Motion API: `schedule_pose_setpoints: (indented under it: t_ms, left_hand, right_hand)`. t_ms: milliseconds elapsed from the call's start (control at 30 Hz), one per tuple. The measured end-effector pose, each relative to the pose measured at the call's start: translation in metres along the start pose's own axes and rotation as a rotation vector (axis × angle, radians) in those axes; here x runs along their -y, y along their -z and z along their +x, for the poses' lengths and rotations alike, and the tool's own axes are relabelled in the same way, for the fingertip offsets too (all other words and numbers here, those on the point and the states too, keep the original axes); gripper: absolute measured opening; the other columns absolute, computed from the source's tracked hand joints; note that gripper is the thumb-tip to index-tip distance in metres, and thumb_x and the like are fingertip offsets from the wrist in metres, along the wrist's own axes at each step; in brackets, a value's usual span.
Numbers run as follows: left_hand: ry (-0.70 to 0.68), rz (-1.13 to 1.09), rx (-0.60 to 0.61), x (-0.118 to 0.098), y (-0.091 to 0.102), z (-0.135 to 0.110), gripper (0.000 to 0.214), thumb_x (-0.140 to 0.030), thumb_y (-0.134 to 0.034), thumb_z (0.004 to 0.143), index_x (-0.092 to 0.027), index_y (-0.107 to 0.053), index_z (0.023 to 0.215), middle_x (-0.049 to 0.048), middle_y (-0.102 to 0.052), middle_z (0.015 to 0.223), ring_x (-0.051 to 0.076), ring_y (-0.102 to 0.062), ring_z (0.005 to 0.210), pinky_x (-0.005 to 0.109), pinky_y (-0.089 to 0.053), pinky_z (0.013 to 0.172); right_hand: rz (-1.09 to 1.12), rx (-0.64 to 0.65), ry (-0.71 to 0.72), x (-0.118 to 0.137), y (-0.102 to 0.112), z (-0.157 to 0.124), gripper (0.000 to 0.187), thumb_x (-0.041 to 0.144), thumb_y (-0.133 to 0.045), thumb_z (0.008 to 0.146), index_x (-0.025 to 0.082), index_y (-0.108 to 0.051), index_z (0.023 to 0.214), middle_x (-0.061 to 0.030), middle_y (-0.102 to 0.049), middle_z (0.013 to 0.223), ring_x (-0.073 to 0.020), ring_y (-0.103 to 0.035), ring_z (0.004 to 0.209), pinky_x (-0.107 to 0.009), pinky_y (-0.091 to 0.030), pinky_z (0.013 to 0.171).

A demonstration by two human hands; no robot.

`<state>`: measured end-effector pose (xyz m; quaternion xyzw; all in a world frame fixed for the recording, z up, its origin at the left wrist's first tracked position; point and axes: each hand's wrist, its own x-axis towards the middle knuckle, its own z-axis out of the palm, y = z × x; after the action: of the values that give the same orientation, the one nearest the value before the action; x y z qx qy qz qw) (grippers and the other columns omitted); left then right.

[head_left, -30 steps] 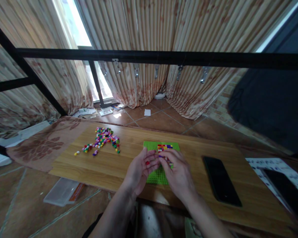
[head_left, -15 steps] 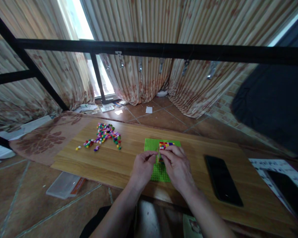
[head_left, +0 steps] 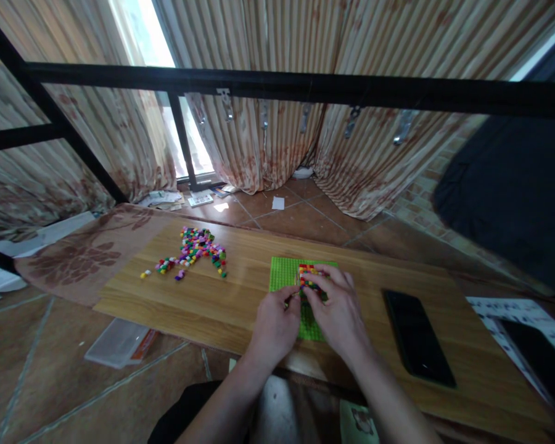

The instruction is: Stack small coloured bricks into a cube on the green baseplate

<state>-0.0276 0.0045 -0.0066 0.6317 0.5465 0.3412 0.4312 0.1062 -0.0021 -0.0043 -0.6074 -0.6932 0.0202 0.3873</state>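
Meeting at one brick cluster point(head_left: 307, 269), one baseplate point(head_left: 282, 271) beneath: left hand point(head_left: 278, 319) narrow, right hand point(head_left: 339, 308), grip unclear

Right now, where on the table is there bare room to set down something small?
The table is bare between the brick pile and the green board, and between the right hand and black phone. The board is crowded: coloured bricks, left hand, right hand.

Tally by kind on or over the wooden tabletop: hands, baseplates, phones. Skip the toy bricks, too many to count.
Hands: 2 (left hand, right hand)
Green studded baseplate: 1
Black smartphone: 1
Total: 4
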Motion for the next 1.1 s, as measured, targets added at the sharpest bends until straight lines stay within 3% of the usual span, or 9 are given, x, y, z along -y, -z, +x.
schedule_pose_setpoints:
  t_ms: [167, 333, 667, 867, 1100]
  left_hand:
    - [0.043, 0.024, -0.022, -0.009, 0.001, -0.004, 0.036, -0.025, -0.048, 0.084, -0.018, -0.072, 0.11, 0.0072, -0.072, 0.078, 0.019, -0.06, 0.065, 0.028, -0.041, 0.064]
    - [0.009, 0.034, -0.034, -0.013, 0.001, -0.006, 0.032, -0.024, -0.049, 0.084, -0.021, -0.074, 0.103, 0.0085, -0.073, 0.081, 0.021, -0.063, 0.068, 0.028, -0.041, 0.065]
    - [-0.01, 0.106, -0.047, -0.016, -0.004, -0.01, 0.031, -0.022, -0.047, 0.085, -0.021, -0.071, 0.104, 0.0146, -0.072, 0.098, 0.03, -0.066, 0.089, 0.038, -0.043, 0.08]
    - [-0.021, -0.03, -0.079, -0.014, -0.008, -0.012, 0.026, -0.02, -0.052, 0.082, -0.024, -0.072, 0.098, 0.0117, -0.07, 0.095, 0.029, -0.064, 0.087, 0.037, -0.041, 0.085]
    - [-0.043, -0.022, -0.087, -0.009, -0.008, -0.012, 0.028, -0.021, -0.052, 0.083, -0.024, -0.072, 0.103, 0.0108, -0.071, 0.095, 0.026, -0.064, 0.086, 0.035, -0.041, 0.082]
  right_hand:
    - [0.012, -0.061, -0.111, -0.007, 0.002, 0.001, 0.027, 0.033, -0.056, 0.087, 0.02, -0.068, 0.107, -0.0114, -0.058, 0.116, -0.0274, -0.05, 0.109, -0.048, -0.042, 0.095]
    - [0.011, -0.065, -0.162, -0.007, -0.01, -0.003, 0.04, 0.041, -0.056, 0.086, 0.017, -0.061, 0.118, -0.0154, -0.052, 0.125, -0.0306, -0.044, 0.119, -0.052, -0.038, 0.1]
    - [0.089, -0.112, -0.267, -0.008, -0.023, 0.0, 0.038, 0.039, -0.059, 0.082, 0.017, -0.063, 0.113, -0.0144, -0.052, 0.121, -0.0287, -0.048, 0.116, -0.048, -0.038, 0.1]
    - [0.141, -0.156, -0.291, -0.006, -0.028, -0.002, 0.034, 0.034, -0.06, 0.08, 0.019, -0.065, 0.11, -0.0129, -0.051, 0.121, -0.0281, -0.048, 0.116, -0.048, -0.039, 0.101]
    - [0.194, -0.198, -0.296, -0.007, -0.032, -0.002, 0.036, 0.033, -0.062, 0.078, 0.02, -0.063, 0.111, -0.0126, -0.051, 0.122, -0.0278, -0.048, 0.117, -0.049, -0.038, 0.102]
